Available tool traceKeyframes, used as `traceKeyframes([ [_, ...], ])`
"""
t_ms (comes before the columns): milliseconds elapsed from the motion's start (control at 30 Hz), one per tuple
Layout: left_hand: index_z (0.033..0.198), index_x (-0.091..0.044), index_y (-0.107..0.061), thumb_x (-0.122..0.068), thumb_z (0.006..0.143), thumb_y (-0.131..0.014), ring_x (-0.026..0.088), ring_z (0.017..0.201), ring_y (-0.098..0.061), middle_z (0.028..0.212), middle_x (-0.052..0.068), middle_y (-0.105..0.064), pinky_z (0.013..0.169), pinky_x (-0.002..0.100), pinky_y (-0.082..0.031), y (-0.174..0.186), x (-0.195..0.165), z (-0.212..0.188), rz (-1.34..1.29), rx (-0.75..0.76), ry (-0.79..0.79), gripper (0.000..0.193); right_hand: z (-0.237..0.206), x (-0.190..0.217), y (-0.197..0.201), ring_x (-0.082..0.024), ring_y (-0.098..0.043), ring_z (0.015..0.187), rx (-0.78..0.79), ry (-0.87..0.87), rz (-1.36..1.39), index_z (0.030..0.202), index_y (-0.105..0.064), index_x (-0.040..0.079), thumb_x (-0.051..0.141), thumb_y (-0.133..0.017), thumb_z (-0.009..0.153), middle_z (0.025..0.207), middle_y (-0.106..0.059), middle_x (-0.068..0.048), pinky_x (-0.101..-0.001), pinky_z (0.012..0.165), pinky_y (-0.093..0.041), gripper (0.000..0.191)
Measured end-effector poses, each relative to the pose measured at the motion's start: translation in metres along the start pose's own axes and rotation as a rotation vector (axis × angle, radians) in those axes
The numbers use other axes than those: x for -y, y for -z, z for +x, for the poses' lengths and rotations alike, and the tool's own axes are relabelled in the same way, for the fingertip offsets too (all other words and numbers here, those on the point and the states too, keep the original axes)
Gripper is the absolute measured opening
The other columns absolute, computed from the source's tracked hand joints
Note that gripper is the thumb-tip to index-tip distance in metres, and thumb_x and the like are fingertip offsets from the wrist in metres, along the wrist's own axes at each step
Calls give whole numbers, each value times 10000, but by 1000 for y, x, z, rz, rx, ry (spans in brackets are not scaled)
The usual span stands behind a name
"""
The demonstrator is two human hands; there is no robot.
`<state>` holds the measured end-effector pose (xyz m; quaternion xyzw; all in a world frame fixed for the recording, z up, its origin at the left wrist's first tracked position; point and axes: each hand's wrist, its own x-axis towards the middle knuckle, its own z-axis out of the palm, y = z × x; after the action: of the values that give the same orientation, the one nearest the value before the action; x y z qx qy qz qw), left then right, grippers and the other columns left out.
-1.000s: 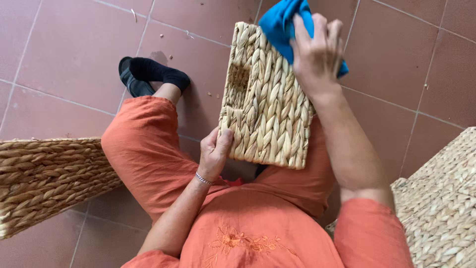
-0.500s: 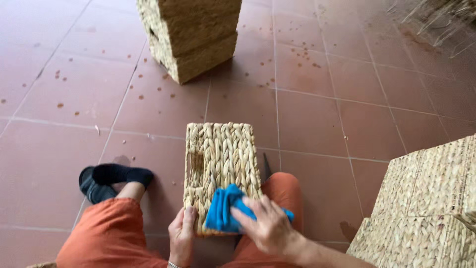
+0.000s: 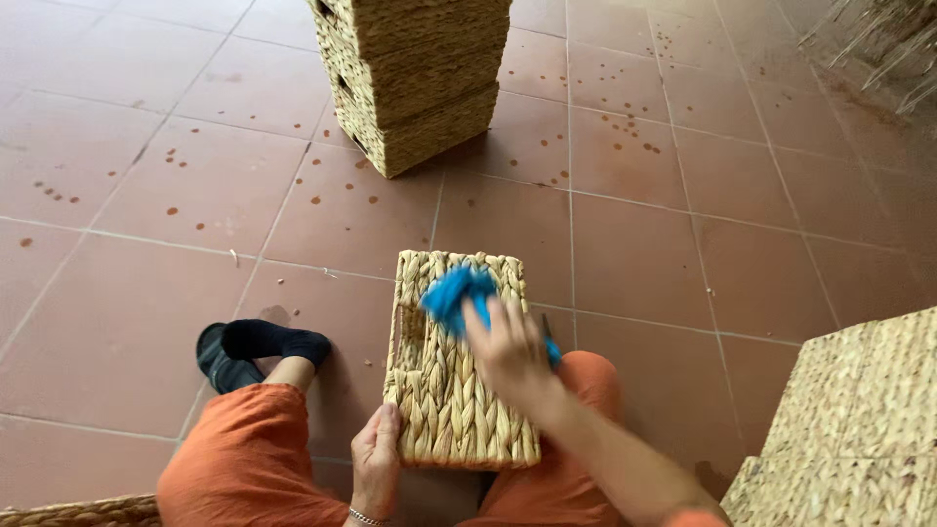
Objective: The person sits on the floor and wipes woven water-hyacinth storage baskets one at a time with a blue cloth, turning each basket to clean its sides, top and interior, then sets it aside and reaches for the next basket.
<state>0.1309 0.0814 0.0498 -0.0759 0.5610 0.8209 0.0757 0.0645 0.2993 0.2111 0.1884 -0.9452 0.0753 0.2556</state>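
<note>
Your right hand [image 3: 508,356] has slid the blue cloth [image 3: 459,293] from the near end of the woven basket [image 3: 459,390] up to its far end since half a second ago, so the wiping stroke now covers most of that face. That grip is clenched on the cloth; your left hand [image 3: 376,459] clamps the basket's near left corner as it rests across your orange-trousered knees. A stack of baskets [image 3: 415,78] stands far ahead, more baskets [image 3: 859,420] at near right, none obstructing.

A single head-worn camera is looking steeply down and forward from close above the lap, taking in the tiled floor [image 3: 683,244] ahead
</note>
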Motion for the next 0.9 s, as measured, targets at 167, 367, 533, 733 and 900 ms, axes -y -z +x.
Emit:
traceKeyframes([
  [167,909,8,-625,-251,1080,-480,41,736,-411,817,-54,-490,640,203,-375,-11,-4,-1,-27,52,-5,343,-104,34,76,-333,-595,934,74,226,127,1276,-667,16,154,-681,852,1169,-589,-230,-408,726,-555,446],
  [367,888,-3,-593,-254,1110,-488,42,733,-378,806,-62,-460,632,210,-358,-13,-8,-11,-23,107,14,350,-65,-12,30,-312,-612,892,-34,86,72,1229,-677,31,111,-679,905,1054,-624,-174,-392,684,-573,333],
  [533,918,-23,-626,-261,1055,-491,46,725,-377,799,-78,-468,620,220,-364,-1,-25,-23,118,123,68,306,-11,-91,-42,-433,-638,881,-195,-136,-42,1248,-674,95,196,-686,912,1078,-641,-213,-494,735,-555,351],
  [733,1300,-48,-606,-345,1004,-484,85,1032,-635,1153,-16,-695,902,266,-530,8,-79,10,29,351,400,437,-11,-150,-104,-170,-662,967,-243,-862,957,1326,-682,83,297,-653,1039,1133,-723,-67,-325,866,-545,359],
  [900,1420,-176,-482,-509,1015,-305,205,880,-666,1104,81,-704,753,375,-583,-25,-120,95,24,281,461,554,-34,-148,-101,-84,-647,1025,-160,-935,1350,1413,-611,64,295,-628,1040,1209,-702,-2,-268,929,-543,438],
])
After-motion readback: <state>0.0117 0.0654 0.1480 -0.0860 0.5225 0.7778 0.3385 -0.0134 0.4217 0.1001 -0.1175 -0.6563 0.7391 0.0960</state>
